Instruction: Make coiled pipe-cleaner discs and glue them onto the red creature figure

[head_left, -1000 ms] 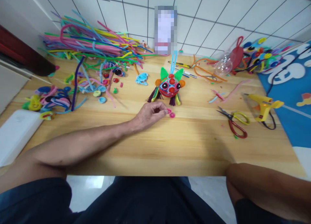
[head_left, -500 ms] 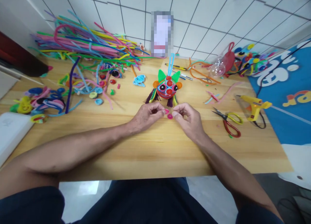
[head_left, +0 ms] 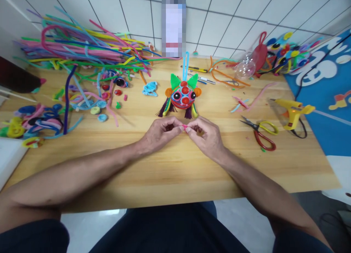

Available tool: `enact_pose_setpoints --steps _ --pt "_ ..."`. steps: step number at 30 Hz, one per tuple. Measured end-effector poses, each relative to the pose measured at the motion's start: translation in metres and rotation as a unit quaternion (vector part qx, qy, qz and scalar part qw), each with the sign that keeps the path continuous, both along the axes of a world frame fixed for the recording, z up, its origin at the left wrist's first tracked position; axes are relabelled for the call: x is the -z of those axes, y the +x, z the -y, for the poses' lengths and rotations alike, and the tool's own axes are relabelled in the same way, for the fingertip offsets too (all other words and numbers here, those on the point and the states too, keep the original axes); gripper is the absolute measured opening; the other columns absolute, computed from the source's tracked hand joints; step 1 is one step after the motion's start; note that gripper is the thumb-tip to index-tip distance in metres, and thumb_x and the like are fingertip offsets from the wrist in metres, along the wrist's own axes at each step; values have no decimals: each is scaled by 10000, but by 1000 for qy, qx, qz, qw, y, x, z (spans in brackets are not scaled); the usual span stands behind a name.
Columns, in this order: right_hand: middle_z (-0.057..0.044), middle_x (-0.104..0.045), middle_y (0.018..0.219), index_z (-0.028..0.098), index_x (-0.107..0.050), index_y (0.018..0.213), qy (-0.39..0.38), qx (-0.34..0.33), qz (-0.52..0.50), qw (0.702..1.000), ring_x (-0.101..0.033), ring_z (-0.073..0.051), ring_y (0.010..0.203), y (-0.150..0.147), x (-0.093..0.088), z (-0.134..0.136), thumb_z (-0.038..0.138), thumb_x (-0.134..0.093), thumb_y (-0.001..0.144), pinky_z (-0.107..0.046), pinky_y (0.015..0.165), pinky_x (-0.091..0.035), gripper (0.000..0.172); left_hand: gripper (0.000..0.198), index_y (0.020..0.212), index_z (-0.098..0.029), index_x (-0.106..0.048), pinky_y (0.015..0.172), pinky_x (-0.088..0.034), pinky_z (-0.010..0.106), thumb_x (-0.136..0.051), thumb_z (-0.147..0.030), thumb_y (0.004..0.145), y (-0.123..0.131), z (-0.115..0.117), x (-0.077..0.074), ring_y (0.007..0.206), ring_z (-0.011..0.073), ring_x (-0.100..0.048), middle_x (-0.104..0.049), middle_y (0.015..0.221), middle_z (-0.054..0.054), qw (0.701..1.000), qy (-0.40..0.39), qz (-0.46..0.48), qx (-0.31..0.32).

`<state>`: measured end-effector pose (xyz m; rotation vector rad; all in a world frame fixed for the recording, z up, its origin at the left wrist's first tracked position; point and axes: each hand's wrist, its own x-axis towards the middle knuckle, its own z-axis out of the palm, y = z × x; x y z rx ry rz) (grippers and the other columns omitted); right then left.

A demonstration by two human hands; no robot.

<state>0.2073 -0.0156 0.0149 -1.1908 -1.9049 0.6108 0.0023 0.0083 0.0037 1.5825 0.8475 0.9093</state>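
Note:
My left hand (head_left: 162, 134) and my right hand (head_left: 207, 139) meet over the middle of the table, thumbs and fingertips pinched. Between them is a small pink pipe-cleaner coil (head_left: 185, 127); the fingers cover most of it, and whether it is one piece or two pressed together I cannot tell. Just beyond my fingers sits a colourful pipe-cleaner animal head (head_left: 184, 95) with green ears, orange side coils, black eyes, red discs, dark tassels and a light-blue loop on top. Neither hand touches it.
Pipe cleaners (head_left: 82, 50) are heaped at the back left, with small coiled pieces (head_left: 102, 117) nearer. Scissors (head_left: 259, 130) and a yellow glue gun (head_left: 292, 112) lie to the right. A phone (head_left: 173, 30) leans on the tiled wall; a craft knife (head_left: 195, 68) lies before it.
A moment ago each hand held a separate pink coil, slightly apart. Now my fingertips have come together and the pink pieces meet between them. The camera view has shifted a little.

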Motion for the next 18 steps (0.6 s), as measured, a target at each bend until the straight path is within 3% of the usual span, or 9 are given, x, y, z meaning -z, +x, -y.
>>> enact_pose_setpoints --steps 6,13,18 --pt "9 -633 749 229 -641 817 8 -1 3 1000 -593 -144 704 -1 0 1 179 -621 931 -297 662 -459 126 304 891 -157 -750 683 -499 261 -724 -456 942 1 0 -1 716 137 -631 -752 813 41 1000 -17 12 12" --pt "18 -652 751 214 -662 854 -59 9 -52 997 -584 -125 676 -2 2 2 233 -654 936 -274 634 -454 85 295 915 -154 -762 722 -526 277 -733 -447 940 0 2 -2 754 152 -661 -763 840 53 1000 -11 22 -4" --pt "20 -648 735 213 -651 834 -65 13 -55 996 -570 -124 664 -2 4 3 231 -652 923 -273 626 -450 90 261 928 -155 -769 728 -531 276 -717 -409 958 0 3 1 758 152 -672 -766 843 52 1000 -3 23 -4"
